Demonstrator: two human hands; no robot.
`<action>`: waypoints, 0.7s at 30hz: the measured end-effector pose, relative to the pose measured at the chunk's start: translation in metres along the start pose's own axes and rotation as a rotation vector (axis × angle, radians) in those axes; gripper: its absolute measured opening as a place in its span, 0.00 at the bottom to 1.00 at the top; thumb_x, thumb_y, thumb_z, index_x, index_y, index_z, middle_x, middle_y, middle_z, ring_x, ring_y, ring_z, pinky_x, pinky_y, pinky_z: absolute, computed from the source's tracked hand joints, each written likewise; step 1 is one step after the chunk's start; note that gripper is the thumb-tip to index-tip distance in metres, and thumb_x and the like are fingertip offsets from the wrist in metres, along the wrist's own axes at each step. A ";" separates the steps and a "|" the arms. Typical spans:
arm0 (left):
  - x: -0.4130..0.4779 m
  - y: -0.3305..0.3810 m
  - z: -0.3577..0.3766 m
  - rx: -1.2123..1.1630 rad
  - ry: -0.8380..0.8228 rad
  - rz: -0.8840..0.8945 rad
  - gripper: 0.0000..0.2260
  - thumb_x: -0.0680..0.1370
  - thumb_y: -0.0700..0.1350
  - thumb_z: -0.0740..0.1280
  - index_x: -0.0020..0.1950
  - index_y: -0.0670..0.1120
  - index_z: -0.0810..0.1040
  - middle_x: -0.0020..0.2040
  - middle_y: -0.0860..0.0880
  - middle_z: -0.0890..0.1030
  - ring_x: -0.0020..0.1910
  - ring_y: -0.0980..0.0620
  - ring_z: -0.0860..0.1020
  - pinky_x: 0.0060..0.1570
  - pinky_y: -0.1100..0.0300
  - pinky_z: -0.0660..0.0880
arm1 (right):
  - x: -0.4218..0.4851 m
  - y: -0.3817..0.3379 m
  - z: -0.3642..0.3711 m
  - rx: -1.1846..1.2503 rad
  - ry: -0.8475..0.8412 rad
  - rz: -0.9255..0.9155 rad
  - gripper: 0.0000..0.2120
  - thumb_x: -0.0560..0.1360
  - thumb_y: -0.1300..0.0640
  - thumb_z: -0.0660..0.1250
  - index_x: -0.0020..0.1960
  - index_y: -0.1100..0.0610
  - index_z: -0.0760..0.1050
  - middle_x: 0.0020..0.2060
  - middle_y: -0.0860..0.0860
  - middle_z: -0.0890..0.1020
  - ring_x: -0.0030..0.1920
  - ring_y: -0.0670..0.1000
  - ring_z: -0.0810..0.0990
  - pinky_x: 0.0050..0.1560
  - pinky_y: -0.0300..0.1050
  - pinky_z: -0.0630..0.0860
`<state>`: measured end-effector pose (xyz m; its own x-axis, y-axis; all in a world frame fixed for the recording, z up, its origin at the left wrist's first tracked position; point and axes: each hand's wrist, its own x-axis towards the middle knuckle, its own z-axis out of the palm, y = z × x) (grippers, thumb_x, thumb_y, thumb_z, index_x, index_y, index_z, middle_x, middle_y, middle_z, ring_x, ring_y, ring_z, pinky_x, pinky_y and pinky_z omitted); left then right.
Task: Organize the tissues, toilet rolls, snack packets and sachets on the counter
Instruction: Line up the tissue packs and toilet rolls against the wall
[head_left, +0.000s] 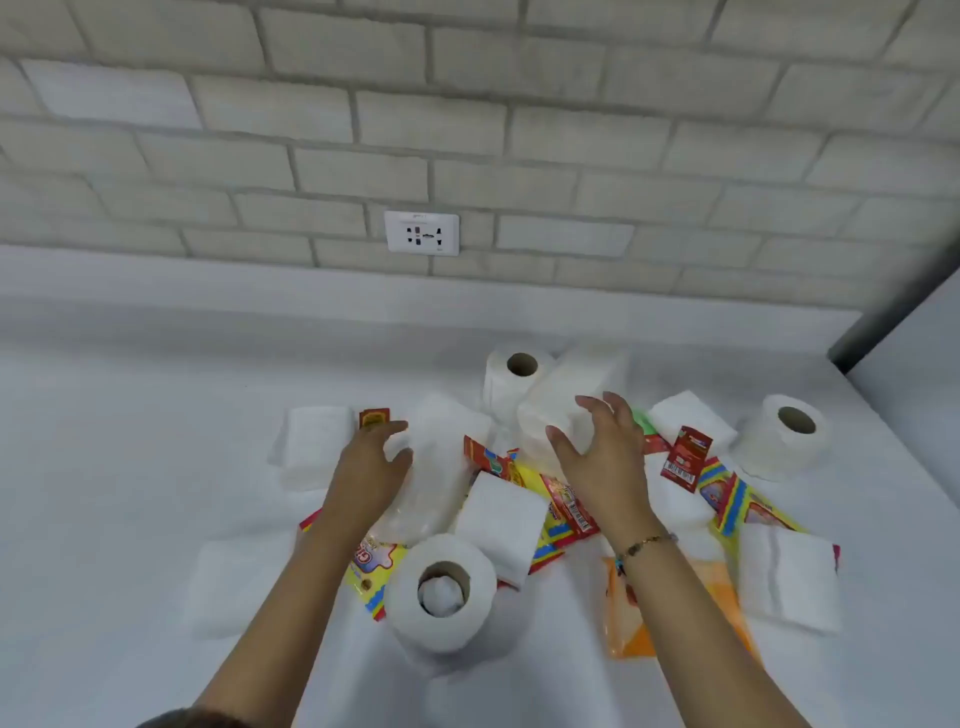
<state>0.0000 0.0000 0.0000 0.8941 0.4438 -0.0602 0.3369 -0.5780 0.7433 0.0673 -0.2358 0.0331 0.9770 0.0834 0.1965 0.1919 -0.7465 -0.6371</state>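
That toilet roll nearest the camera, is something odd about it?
Yes. The toilet roll stands on end over a yellow snack packet, and a crumpled white wad is stuffed into its core, unlike the other rolls' empty cores.

Both hands over pile on white counter (156, 415). Left hand (369, 467) spread beside wrapped tissue pack (441, 457); right hand (602, 447) cupping toilet roll (561, 410). Snack packets (561, 509) scattered beneath.

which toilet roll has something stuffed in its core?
The nearest roll, standing on end between the forearms, has white wadding in its core. The back roll and far-right roll show empty cores.
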 end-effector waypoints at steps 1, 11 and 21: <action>0.004 -0.006 0.000 0.023 0.020 -0.016 0.18 0.76 0.44 0.65 0.66 0.47 0.73 0.65 0.41 0.74 0.63 0.42 0.73 0.62 0.52 0.69 | 0.010 -0.002 0.003 0.009 0.007 0.049 0.29 0.72 0.43 0.67 0.69 0.52 0.66 0.73 0.53 0.60 0.71 0.58 0.60 0.66 0.56 0.69; 0.025 -0.024 0.018 0.249 -0.156 -0.250 0.35 0.69 0.63 0.68 0.70 0.47 0.63 0.63 0.44 0.75 0.62 0.41 0.73 0.58 0.51 0.71 | 0.062 -0.007 0.064 -0.223 -0.233 0.208 0.46 0.67 0.35 0.67 0.75 0.50 0.46 0.76 0.54 0.38 0.70 0.71 0.55 0.57 0.62 0.74; 0.032 -0.023 0.014 0.177 -0.081 -0.180 0.34 0.67 0.57 0.74 0.66 0.43 0.67 0.62 0.44 0.75 0.62 0.44 0.73 0.54 0.54 0.70 | 0.045 0.008 0.038 -0.161 -0.102 0.176 0.36 0.69 0.54 0.70 0.71 0.51 0.56 0.75 0.61 0.48 0.43 0.62 0.78 0.38 0.46 0.77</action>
<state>0.0251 0.0181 -0.0286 0.8336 0.4978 -0.2392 0.5323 -0.6088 0.5882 0.1163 -0.2130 0.0087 0.9999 0.0024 0.0118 0.0083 -0.8503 -0.5262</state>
